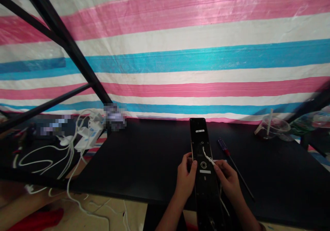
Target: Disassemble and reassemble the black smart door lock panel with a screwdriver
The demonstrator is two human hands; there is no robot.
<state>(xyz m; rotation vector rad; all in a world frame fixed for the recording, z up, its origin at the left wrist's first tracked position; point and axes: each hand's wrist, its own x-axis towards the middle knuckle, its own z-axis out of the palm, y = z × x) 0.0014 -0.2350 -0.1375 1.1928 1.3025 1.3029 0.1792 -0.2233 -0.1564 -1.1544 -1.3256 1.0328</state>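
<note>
A long, narrow black panel (205, 193) with white labels and a round metal fitting lies lengthwise before me, its near end overhanging the table's front edge. My left hand (187, 174) grips its left edge, thumb on top and fingers underneath. A thin white cord (208, 158) runs across the panel's face and down its right side. At the right edge, my right hand (228, 177) is closed on the cord, thumb and fingers pinched together. Right of that hand lies a screwdriver (238, 171) with a purple and red handle and a long dark shaft.
The black table (144, 158) meets a striped plastic sheet (180, 59) behind. A clear plastic cup (274, 128) with a straw and a plastic bag (306, 122) stand at right. Leftward are a white power strip (87, 138), tangled white cables (69, 155) and a black metal post (79, 62).
</note>
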